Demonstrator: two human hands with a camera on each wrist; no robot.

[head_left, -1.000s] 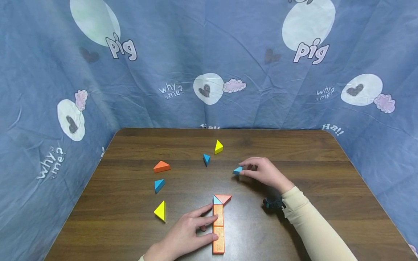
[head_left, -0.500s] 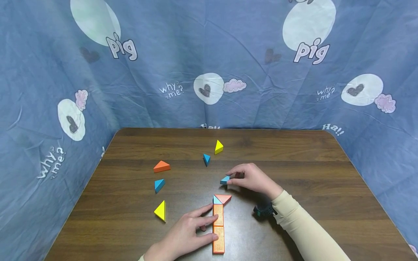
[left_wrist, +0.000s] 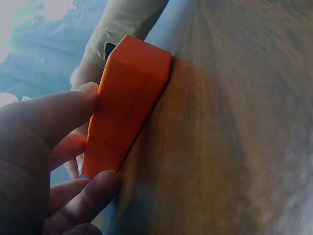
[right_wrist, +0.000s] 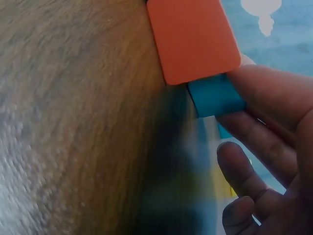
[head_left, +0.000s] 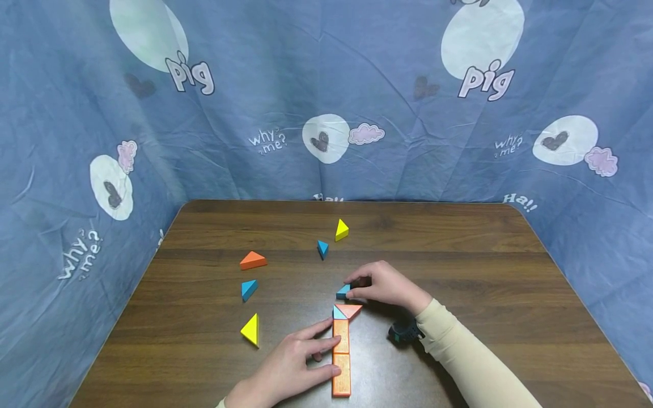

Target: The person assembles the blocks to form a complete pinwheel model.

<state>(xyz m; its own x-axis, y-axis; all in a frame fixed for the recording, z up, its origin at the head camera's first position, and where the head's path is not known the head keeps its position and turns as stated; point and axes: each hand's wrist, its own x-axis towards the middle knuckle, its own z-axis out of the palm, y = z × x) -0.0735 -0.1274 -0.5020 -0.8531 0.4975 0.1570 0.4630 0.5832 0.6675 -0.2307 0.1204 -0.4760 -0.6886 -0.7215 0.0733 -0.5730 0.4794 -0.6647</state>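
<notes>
Thumb and fingers of your right hand [head_left: 381, 287] were closed in a pinch on a blue block [head_left: 342, 293], gripping its right end. That block sat just beyond the far end of a row of blocks [head_left: 344, 348], slightly apart from it; you could not tell whether it touched the table [head_left: 459, 238]. Your left hand [head_left: 288, 360] lay along the row's left side, fingers loosely extended and spread, tips touching the edges without grasping. Running away from you, the row had a near orange block [head_left: 343, 383], a far orange block [head_left: 343, 328] end to end with it, then a small blue triangle [head_left: 337, 314] beside a pale orange triangle [head_left: 350, 310] jutting right. Well left of it lay a yellow triangle [head_left: 251, 330], a blue triangle [head_left: 249, 289] and an orange triangle [head_left: 253, 261]. Farther back, a blue wedge [head_left: 322, 249] lay near a yellow wedge [head_left: 342, 230]. Behind the table hung a printed blue cloth [head_left: 285, 85].
</notes>
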